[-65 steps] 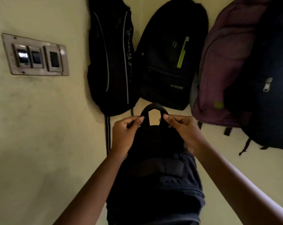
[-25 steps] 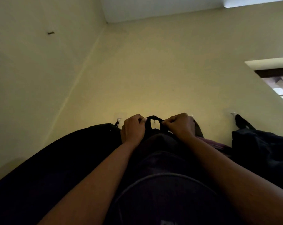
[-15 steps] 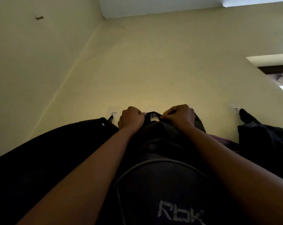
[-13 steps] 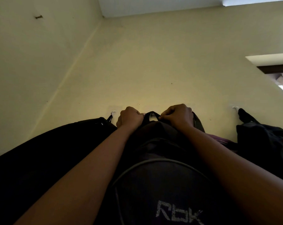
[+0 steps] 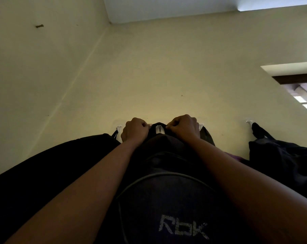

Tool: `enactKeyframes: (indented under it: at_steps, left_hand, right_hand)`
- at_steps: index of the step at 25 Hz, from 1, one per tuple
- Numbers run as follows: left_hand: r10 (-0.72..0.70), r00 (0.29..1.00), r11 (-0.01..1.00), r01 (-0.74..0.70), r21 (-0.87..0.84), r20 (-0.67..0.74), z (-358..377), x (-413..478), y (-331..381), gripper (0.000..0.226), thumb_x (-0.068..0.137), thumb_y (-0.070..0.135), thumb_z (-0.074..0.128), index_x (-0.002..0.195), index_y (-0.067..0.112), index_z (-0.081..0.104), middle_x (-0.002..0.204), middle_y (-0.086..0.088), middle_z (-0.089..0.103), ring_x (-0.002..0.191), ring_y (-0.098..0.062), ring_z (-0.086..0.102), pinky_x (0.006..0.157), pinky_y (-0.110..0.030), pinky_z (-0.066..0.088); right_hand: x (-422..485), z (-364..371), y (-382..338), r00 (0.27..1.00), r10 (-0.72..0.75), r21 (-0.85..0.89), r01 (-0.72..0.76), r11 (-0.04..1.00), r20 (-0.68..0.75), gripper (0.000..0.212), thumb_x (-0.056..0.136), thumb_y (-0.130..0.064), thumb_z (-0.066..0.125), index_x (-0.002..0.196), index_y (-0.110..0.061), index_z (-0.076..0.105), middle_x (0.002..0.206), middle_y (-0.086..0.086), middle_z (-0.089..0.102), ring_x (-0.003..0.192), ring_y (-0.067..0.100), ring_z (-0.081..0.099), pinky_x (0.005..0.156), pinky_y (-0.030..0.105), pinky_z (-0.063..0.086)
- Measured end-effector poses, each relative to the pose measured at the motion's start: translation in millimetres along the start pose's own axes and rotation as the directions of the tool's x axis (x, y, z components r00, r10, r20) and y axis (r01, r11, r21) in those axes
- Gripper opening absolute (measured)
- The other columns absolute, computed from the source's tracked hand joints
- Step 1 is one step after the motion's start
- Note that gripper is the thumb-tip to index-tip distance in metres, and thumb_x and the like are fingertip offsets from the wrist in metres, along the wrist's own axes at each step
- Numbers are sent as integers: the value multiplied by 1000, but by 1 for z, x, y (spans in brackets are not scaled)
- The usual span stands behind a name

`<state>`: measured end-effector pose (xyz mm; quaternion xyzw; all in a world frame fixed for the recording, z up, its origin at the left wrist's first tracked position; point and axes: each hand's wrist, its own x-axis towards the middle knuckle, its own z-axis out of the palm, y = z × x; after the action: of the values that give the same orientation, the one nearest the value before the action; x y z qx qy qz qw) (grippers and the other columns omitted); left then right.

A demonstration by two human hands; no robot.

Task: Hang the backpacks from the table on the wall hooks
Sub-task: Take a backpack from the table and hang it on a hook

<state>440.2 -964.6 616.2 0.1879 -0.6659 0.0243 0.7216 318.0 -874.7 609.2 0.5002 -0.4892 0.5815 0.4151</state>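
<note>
- The left hand [image 5: 135, 129] is curled into a fist. Its fingertips pinch the left end of a thin black loop [image 5: 158, 124].
- The right hand [image 5: 183, 127] is curled the same way and pinches the right end of the loop.
- The loop is a flat, soft band at the top of the backpack [image 5: 166, 199]. It bends in a small arch between the two fists.
- A small white hook [image 5: 160, 129] on the wall shows in the gap under the arch. I cannot tell if the loop rests on the hook.
- The backpack is held up against the wall, below the fists and between the two bare arms. It is dark, smooth cloth with a round seam line, and the grey letters "Rbk" look rough and speckled.
- A big black bag [image 5: 52, 164] fills the left side, just beside the left arm. Its thin strap goes up to another white hook [image 5: 118, 128].
- A flat grey strap [image 5: 207, 136] peeks out behind the right wrist, and a bit of purple cloth [image 5: 237, 157] shows below it.
- Far right, a dark lumpy bag [image 5: 281, 161] hangs by its loop from a third white hook [image 5: 249, 122].
- The wall [image 5: 166, 76] is pale yellow and smooth, with a few tiny dark specks.
- A small bent nail [image 5: 39, 26] sticks out high on the left side wall.
- The ceiling [image 5: 166, 7] is white and flat.
- A window opening [image 5: 300, 85] with a dark wood bar sits at the right edge.
</note>
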Motion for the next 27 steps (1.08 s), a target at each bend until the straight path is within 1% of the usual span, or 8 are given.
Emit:
enactKeyframes:
  at_steps: [5,9,14,18,21,23,25,27]
  left_hand:
    - [-38,995,999,35,28,95,1,0,-7,22,82,35,63,77,15,73,93,-13,71,98,-32,64,70,-27,42]
    - [-30,988,998,21,58,151,0,-2,-10,29,81,37,65,88,10,75,102,-13,72,100,-30,64,76,-30,47]
    - [29,984,994,-46,98,174,-11,-27,-4,32,83,36,64,85,7,75,92,-17,72,92,-33,65,66,-28,40]
    - [20,966,989,-57,139,257,-36,-37,11,29,85,25,64,97,1,73,103,-20,72,103,-32,63,84,-31,46]
    - [-52,931,980,-23,200,362,-60,-57,32,35,90,29,56,111,4,69,120,-15,67,115,-28,58,92,-28,43]
    - [-105,915,990,60,126,389,-74,-79,46,39,93,34,50,115,7,66,119,-10,66,115,-26,57,89,-26,42]
    - [-149,937,986,164,-23,315,-85,-106,58,34,95,33,46,110,11,66,101,-1,64,109,-22,57,84,-22,39]
    - [-191,958,968,221,-122,213,-97,-130,68,32,96,31,44,113,12,63,103,1,62,109,-19,56,86,-22,40]
  right_hand:
    - [-2,4,6,1000,-28,-17,28,999,6,12,75,-15,70,84,-16,77,92,7,75,90,23,67,73,30,52]
    - [-10,1,8,997,-64,-31,65,997,42,12,76,-14,70,86,-12,76,94,8,75,91,23,66,78,32,53]
    - [-24,-3,4,988,-39,-67,50,996,151,17,81,-20,68,95,-13,74,101,11,73,97,25,65,86,35,50]
    - [-39,-16,-10,947,77,-55,-63,997,311,29,90,-22,57,116,-11,65,121,12,66,114,28,57,98,37,45]
    - [-65,-36,-26,917,134,22,-153,988,375,35,96,-26,45,120,-7,62,126,17,61,118,33,53,101,39,43]
    - [-87,-53,-36,919,139,102,-189,977,370,39,97,-29,41,125,-8,58,130,15,59,121,31,51,101,34,39]
    - [-109,-72,-43,925,176,215,-257,942,336,40,98,-30,39,124,-6,58,128,13,60,119,29,53,98,31,40]
    - [-128,-93,-50,915,249,313,-349,883,317,40,98,-31,37,117,-5,61,119,15,64,112,29,57,95,33,43]
